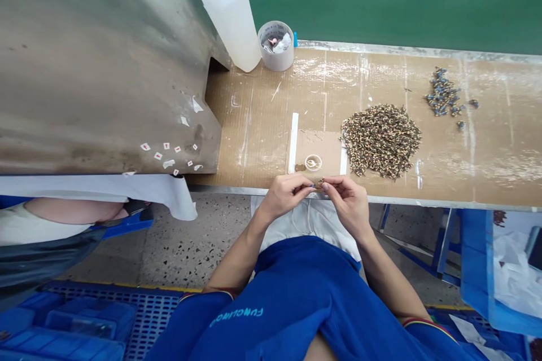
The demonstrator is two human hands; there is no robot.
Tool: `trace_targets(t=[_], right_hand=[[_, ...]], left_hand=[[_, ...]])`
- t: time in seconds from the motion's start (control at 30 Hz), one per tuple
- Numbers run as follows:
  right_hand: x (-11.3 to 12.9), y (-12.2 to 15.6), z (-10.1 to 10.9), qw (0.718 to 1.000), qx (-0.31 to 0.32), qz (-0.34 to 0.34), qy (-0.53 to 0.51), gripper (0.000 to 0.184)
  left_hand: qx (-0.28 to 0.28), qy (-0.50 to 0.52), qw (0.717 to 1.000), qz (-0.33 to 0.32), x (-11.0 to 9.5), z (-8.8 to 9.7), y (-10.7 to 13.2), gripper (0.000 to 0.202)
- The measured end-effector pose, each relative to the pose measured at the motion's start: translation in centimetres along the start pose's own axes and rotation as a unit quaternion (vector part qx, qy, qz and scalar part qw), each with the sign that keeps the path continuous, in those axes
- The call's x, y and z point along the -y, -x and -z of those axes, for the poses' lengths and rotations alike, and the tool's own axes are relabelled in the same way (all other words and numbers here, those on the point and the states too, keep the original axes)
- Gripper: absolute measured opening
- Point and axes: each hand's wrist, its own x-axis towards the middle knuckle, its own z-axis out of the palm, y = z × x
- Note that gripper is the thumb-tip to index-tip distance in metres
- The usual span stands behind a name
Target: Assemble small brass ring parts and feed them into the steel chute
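Note:
At the front edge of the cardboard-covered bench, my left hand is closed in a pinch with a tiny blue spot at its fingertips. My right hand pinches a small brass-and-dark part, close to the left fingertips. Just beyond my hands, a round white ring with pale strands inside lies on a brown board between two white strips. To the right spreads a large pile of small brass-and-dark parts. Farther right sits a smaller heap of blue-and-brass parts.
A white bottle with a blue cap and a tape roll holding scraps stand at the back left. A metal housing with small stickers borders the bench. Another person's arm shows at left; a blue crate is at lower right.

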Motion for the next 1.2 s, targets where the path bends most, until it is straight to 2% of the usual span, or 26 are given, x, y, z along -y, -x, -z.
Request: trace_targets(t=[0.23, 0.53, 0.73, 0.97, 1.2], right_hand=[[0.5, -0.1, -0.4, 0.996, 0.029, 0.044, 0.074, 0.013], [0.9, 0.0, -0.2, 0.987, 0.045, 0.081, 0.128, 0.012], [1.4, -0.2, 0.2, 0.982, 0.081, 0.071, 0.157, 0.013], [1.9, -1.2, 0.9, 0.973, 0.169, 0.043, 0.152, 0.012], [1.8, -0.9, 0.5, 0.973, 0.16, 0.045, 0.158, 0.014]], left_hand=[[0.0, 0.001, 1.0, 0.005, -0.1, 0.0, 0.0, 0.021], [0.002, 0.002, 1.0, 0.008, -0.1, -0.1, 0.1, 0.02], [0.012, -0.012, 1.0, -0.01, 0.2, -0.1, 0.2, 0.026], [0.035, -0.024, 0.999, -0.019, 0.4, 0.0, 0.3, 0.026], [0.07, -0.027, 0.997, 0.009, 0.3, 0.3, 0.2, 0.024]])
